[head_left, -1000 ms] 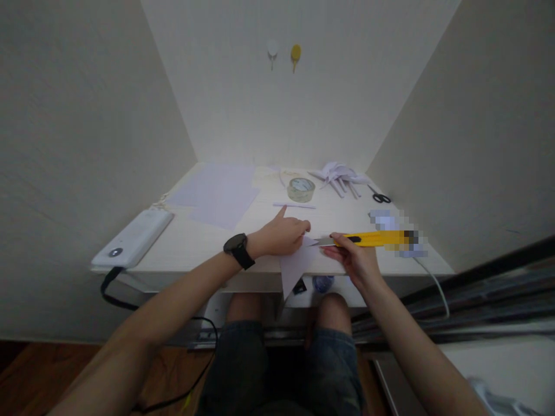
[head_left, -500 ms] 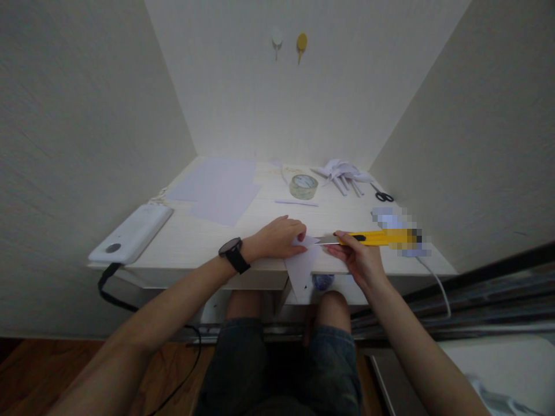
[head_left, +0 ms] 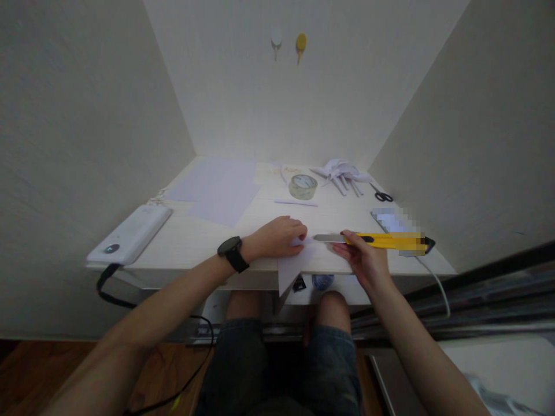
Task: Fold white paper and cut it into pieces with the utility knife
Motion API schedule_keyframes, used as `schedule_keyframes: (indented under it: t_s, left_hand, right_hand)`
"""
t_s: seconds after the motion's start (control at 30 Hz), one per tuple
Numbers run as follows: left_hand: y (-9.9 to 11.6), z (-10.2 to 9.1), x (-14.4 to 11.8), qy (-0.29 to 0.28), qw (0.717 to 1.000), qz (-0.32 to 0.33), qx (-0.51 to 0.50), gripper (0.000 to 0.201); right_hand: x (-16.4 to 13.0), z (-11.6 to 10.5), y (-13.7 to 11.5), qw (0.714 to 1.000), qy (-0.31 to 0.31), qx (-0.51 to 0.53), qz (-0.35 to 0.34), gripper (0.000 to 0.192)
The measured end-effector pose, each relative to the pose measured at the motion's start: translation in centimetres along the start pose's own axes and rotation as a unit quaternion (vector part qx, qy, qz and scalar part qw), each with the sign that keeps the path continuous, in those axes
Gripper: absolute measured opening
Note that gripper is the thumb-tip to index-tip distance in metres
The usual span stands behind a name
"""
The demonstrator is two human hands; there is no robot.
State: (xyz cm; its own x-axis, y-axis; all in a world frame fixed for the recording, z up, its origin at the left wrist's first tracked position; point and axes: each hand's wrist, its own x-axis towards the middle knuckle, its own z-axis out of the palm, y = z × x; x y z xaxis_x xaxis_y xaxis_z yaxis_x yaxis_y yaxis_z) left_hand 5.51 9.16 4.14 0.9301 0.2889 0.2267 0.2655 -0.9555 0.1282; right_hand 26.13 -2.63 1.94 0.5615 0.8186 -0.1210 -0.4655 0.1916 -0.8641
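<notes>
A small piece of white paper is pinched in my left hand near the table's front edge. Its lower part hangs over that edge. A dark watch sits on my left wrist. My right hand grips a yellow utility knife with its blade out. The blade points left, its tip close to the paper by my left fingers; whether it touches I cannot tell.
Behind the hands lie paper sheets, a roll of clear tape, a thin paper stick and paper pinwheels. Black scissors and a phone are at right. A white power bank stands left.
The knife has shifted slightly right, away from my left hand, its blade now showing broad side. The hanging paper has swung left and turned.
</notes>
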Motion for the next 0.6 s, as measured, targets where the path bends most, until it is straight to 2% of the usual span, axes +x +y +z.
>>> schedule_keyframes:
  t_s: [0.17,0.3,0.47,0.6]
  left_hand:
    - [-0.6,-1.0,0.7,-0.012,0.998,0.058,0.026,0.011]
    - [-0.7,-1.7,1.6,-0.027,0.996,0.07,0.04,0.01]
    - [-1.1,-1.9,2.4,-0.051,0.996,0.066,0.008,0.01]
    - [-1.3,-1.6,2.5,-0.046,0.997,0.066,-0.022,0.011]
  right_hand:
    - [0.3,-0.8,-0.1,0.996,-0.01,-0.02,-0.087,0.037]
    - [0.7,-1.5,0.4,0.98,-0.067,-0.09,-0.164,0.029]
    - [1.3,-1.9,0.3,0.926,-0.142,-0.277,-0.212,0.026]
    - [1.4,-1.7,-0.4,0.896,-0.184,-0.339,-0.221,0.022]
